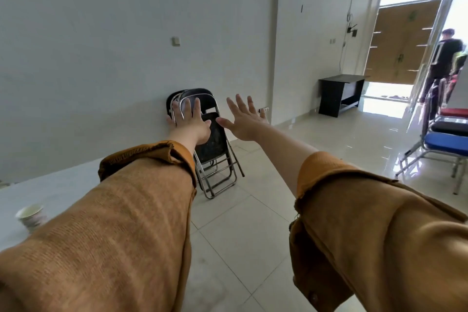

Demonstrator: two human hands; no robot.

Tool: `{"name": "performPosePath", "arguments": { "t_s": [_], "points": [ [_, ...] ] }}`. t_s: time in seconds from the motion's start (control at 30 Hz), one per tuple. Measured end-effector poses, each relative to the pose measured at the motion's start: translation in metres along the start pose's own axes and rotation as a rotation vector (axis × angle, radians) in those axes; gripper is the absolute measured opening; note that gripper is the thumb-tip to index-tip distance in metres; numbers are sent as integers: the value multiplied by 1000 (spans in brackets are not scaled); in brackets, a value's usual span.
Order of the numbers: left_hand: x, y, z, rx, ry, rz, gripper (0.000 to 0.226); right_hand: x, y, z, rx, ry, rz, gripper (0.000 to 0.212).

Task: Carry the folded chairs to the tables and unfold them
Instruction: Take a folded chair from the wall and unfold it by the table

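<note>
Chairs (215,142), black and folded, lean against the white wall (101,45) straight ahead of you. You reach both arms toward them. Your left hand (188,121) overlaps the top backrest and your right hand (244,120) is just beside it, both with fingers spread wide, gripping nothing. Whether your left hand touches the chair cannot be told. A cup (30,214) sits on the table (63,185) at your left.

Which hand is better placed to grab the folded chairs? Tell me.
Left, probably. The left hand lines up with the backrest of the folded chairs leaning on the wall; the right hand is spread off to their right. Both hands are open, holding nothing.
</note>
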State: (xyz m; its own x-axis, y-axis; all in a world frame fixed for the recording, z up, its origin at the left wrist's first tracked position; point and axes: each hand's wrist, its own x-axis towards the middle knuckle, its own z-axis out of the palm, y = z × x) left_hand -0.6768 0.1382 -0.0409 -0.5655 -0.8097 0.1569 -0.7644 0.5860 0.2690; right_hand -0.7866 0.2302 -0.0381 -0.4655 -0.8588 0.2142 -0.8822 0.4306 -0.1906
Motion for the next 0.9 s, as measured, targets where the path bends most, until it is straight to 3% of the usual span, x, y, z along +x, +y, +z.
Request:
{"name": "performPosePath", "arguments": {
  "t_s": [0.2, 0.5, 0.9],
  "points": [
    [61, 41, 38, -2, -35, -25, 64, 56, 54, 23, -16, -81, -32, 73],
    [193, 61, 65, -64, -16, -206, 65, 194, 115, 43, -31, -149, -111, 75],
    [322, 111, 126, -9, -118, -259, 63, 344, 202, 83, 25, -200, -144, 76]
  ]
}}
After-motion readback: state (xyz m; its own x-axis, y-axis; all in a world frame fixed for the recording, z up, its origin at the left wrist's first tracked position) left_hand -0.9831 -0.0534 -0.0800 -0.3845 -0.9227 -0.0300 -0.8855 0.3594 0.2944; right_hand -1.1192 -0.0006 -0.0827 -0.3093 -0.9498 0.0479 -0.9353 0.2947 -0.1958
